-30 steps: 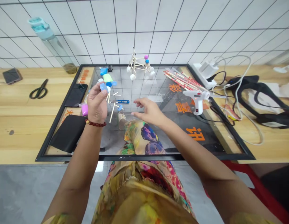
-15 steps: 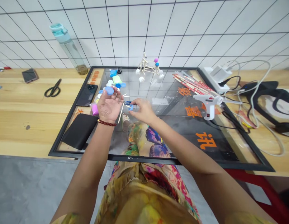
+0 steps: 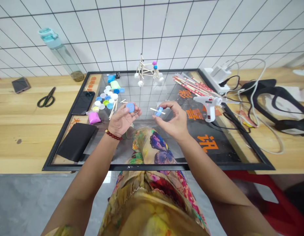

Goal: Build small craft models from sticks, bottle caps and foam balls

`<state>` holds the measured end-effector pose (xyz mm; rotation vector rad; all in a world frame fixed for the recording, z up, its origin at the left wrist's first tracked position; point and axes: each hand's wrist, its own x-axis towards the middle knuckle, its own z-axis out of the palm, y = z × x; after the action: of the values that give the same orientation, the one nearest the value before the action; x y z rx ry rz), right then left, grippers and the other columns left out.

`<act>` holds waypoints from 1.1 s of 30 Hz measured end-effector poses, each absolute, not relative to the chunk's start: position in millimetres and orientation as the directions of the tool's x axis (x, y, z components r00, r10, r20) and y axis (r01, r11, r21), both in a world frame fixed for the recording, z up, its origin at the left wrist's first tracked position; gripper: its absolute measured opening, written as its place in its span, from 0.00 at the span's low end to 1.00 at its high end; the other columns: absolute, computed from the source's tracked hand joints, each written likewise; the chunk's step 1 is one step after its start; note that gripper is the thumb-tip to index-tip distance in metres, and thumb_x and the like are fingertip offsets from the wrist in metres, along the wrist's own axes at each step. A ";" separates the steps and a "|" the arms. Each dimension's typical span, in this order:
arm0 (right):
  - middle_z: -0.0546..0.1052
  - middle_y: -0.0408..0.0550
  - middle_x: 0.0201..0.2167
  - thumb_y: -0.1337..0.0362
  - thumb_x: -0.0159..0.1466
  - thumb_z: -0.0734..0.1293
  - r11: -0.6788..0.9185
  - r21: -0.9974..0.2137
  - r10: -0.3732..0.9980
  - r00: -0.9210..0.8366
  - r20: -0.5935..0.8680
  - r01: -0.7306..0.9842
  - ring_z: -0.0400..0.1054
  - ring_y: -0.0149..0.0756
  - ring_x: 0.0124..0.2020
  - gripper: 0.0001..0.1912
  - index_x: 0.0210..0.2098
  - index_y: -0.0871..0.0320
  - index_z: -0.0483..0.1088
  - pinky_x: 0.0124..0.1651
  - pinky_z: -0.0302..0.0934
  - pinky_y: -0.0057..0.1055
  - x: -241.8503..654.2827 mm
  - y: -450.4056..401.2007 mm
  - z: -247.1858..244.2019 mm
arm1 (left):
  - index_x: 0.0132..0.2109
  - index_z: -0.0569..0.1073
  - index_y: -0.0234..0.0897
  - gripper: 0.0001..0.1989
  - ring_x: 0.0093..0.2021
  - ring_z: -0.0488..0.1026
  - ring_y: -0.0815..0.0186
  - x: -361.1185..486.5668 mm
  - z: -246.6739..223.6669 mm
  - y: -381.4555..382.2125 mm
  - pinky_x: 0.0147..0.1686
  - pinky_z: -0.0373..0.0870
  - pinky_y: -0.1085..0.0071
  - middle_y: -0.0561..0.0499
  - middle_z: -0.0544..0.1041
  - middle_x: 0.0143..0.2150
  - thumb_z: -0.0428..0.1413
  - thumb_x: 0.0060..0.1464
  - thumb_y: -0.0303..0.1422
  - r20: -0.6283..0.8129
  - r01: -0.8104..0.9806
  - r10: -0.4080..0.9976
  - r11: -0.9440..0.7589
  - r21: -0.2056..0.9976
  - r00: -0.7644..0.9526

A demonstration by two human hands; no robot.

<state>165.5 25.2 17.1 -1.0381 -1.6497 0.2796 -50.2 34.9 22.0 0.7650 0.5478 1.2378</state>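
Observation:
Between the thumb and fingers of my left hand (image 3: 122, 120) is a blue bottle cap (image 3: 130, 107), its flat face turned up; a thin metallic-looking piece shows by the fingertips. My right hand (image 3: 174, 120) pinches another blue cap (image 3: 159, 111), with a pale stick (image 3: 154, 109) passing through it. Both hands are above the glass panel, apart from each other. Left of them lie several caps in white, blue and yellow (image 3: 106, 102), and short pale sticks (image 3: 113, 109). A stick model (image 3: 148, 69) with white balls stands at the back.
A glue gun (image 3: 209, 106), striped sticks (image 3: 193, 86) and a power strip with cables (image 3: 213, 80) lie right. At left are scissors (image 3: 47, 98), a black pouch (image 3: 77, 141), a phone (image 3: 83, 103), a pink packet (image 3: 93, 117) and a tall bottle (image 3: 62, 55).
My hands have moved apart, the right one rightward with its cap and stick. My left hand has moved away from the loose caps, uncovering them. The view has shifted slightly.

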 end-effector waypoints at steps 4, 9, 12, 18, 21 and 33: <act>0.80 0.46 0.36 0.60 0.55 0.74 0.583 -0.649 0.741 0.008 0.672 0.489 0.74 0.43 0.40 0.14 0.39 0.53 0.71 0.51 0.64 0.45 166.2 25.5 13.0 | 0.39 0.79 0.38 0.21 0.42 0.76 0.64 -45.0 14.7 35.3 0.55 0.73 0.56 0.51 0.77 0.36 0.73 0.36 0.37 0.004 -0.550 0.966 0.144 0.823 0.260; 0.81 0.45 0.37 0.58 0.56 0.73 0.577 -0.608 0.745 -0.045 0.666 0.545 0.75 0.44 0.41 0.13 0.39 0.53 0.72 0.53 0.62 0.45 167.5 23.6 15.1 | 0.38 0.80 0.38 0.19 0.36 0.73 0.70 -40.3 3.6 41.8 0.43 0.74 0.68 0.51 0.76 0.38 0.73 0.34 0.31 0.142 -0.244 0.989 -0.129 0.961 0.036; 0.82 0.46 0.38 0.57 0.57 0.73 0.562 -0.576 0.753 -0.079 0.653 0.594 0.75 0.45 0.42 0.13 0.40 0.52 0.73 0.54 0.60 0.46 166.8 21.6 15.0 | 0.37 0.82 0.37 0.17 0.35 0.72 0.71 -38.9 0.4 44.8 0.38 0.71 0.71 0.50 0.74 0.42 0.71 0.35 0.27 0.315 -0.028 0.948 -0.316 0.948 -0.045; 0.82 0.47 0.42 0.51 0.61 0.72 0.580 -0.531 0.754 -0.160 0.637 0.617 0.74 0.46 0.47 0.15 0.44 0.50 0.76 0.55 0.58 0.45 165.8 22.8 9.0 | 0.39 0.82 0.39 0.19 0.43 0.75 0.63 -37.2 4.9 40.3 0.46 0.72 0.65 0.46 0.76 0.47 0.69 0.35 0.24 0.424 0.155 0.905 -0.416 0.896 -0.022; 0.83 0.47 0.43 0.48 0.63 0.71 0.591 -0.559 0.764 -0.180 0.620 0.582 0.75 0.45 0.47 0.17 0.45 0.50 0.77 0.54 0.59 0.44 165.7 25.2 6.2 | 0.38 0.81 0.40 0.16 0.54 0.75 0.56 -34.8 9.6 33.9 0.59 0.67 0.58 0.46 0.79 0.52 0.68 0.38 0.24 0.472 0.235 0.880 -0.469 0.851 0.050; 0.83 0.47 0.43 0.45 0.63 0.70 0.594 -0.581 0.774 -0.197 0.602 0.556 0.75 0.45 0.46 0.19 0.46 0.50 0.78 0.54 0.58 0.45 167.8 24.0 8.1 | 0.39 0.83 0.41 0.17 0.42 0.75 0.59 -36.5 8.6 33.9 0.48 0.70 0.63 0.48 0.81 0.39 0.73 0.37 0.31 0.455 0.271 0.882 -0.472 0.839 0.124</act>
<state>167.8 24.0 8.1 -1.0700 -1.8817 0.2910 -36.5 33.9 8.6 1.8274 1.1128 1.3621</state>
